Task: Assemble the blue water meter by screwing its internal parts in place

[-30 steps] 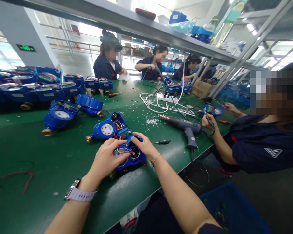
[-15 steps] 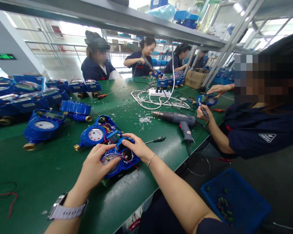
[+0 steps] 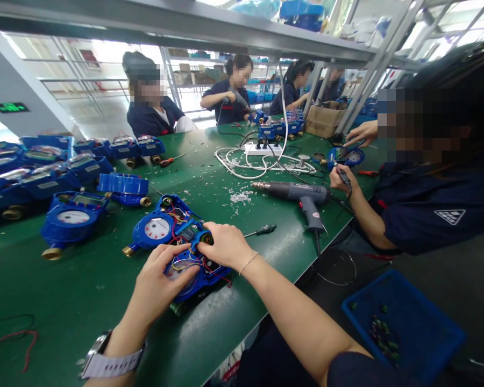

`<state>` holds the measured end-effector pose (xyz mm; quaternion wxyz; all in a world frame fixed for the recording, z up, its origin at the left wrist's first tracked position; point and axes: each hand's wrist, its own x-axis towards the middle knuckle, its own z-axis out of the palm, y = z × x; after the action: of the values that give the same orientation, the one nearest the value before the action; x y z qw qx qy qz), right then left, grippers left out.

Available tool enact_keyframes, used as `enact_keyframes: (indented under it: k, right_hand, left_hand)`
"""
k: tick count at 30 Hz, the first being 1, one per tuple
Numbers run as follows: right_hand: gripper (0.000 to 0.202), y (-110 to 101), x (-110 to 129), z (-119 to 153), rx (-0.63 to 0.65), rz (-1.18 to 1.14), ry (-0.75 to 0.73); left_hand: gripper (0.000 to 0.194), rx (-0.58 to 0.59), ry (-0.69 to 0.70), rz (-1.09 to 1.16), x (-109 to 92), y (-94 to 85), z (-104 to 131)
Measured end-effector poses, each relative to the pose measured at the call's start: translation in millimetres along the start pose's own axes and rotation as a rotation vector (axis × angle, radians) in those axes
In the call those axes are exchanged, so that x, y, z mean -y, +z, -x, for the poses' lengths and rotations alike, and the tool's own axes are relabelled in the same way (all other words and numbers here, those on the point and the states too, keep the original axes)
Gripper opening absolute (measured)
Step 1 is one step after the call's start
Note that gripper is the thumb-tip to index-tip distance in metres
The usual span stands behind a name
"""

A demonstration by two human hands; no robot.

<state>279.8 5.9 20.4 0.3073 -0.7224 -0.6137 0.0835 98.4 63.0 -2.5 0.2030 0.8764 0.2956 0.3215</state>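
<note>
An opened blue water meter (image 3: 201, 280) lies in front of me, with thin coloured wires running over its dial and compartment. My left hand (image 3: 158, 282) holds its left side, thumb across the dial and fingers at the far edge. Closed over the upper right part of the case is my right hand (image 3: 228, 246), beside a round opening (image 3: 205, 238); its fingertips are partly hidden. Touching or very near the far side is a second opened water meter (image 3: 155, 227), with a small green circuit board (image 3: 189, 231) between the two.
A heat gun (image 3: 296, 192) and a screwdriver (image 3: 262, 230) lie to the right. Behind them are a white power strip (image 3: 262, 149), looped cables and plastic scraps. Several blue meters (image 3: 70, 217) stand left. A co-worker's hand (image 3: 342, 177) works at right, above a blue bin (image 3: 403, 322).
My right hand's fingers have drawn in over the case, and the round opening now shows beside them. My left hand keeps its hold. The view has shifted slightly.
</note>
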Motion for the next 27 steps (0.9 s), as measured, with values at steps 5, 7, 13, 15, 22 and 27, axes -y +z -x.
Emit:
enact_keyframes:
  k: [5,7,13,15,22,27]
  right_hand:
    - [0.033,8.3,-3.6,0.9,-0.031,0.015,-0.07]
    - [0.03,9.3,-6.5,-0.1,-0.03,-0.006,-0.09]
    - [0.028,13.4,-12.4,-2.0,-0.035,-0.144,-0.125]
    - [0.03,14.7,-12.2,-0.1,-0.05,-0.21,-0.124]
    - [0.038,17.5,-20.8,7.0,-0.051,-0.552,-0.103]
    - [0.04,29.5,-38.3,0.0,0.041,-0.87,0.038]
  left_hand:
    - [0.043,-0.003,0.037,-0.016,2.0,-0.5,0.0]
    - [0.042,0.007,0.05,-0.025,3.9,-0.3,0.4]
    - [0.042,0.0,0.025,-0.02,3.5,0.1,2.7]
    - [0.041,0.0,0.007,-0.01,2.2,0.2,3.2]
    - [0.04,0.018,-0.023,0.013,3.1,1.8,2.8]
    - [0.04,0.01,-0.008,0.0,2.0,1.0,2.6]
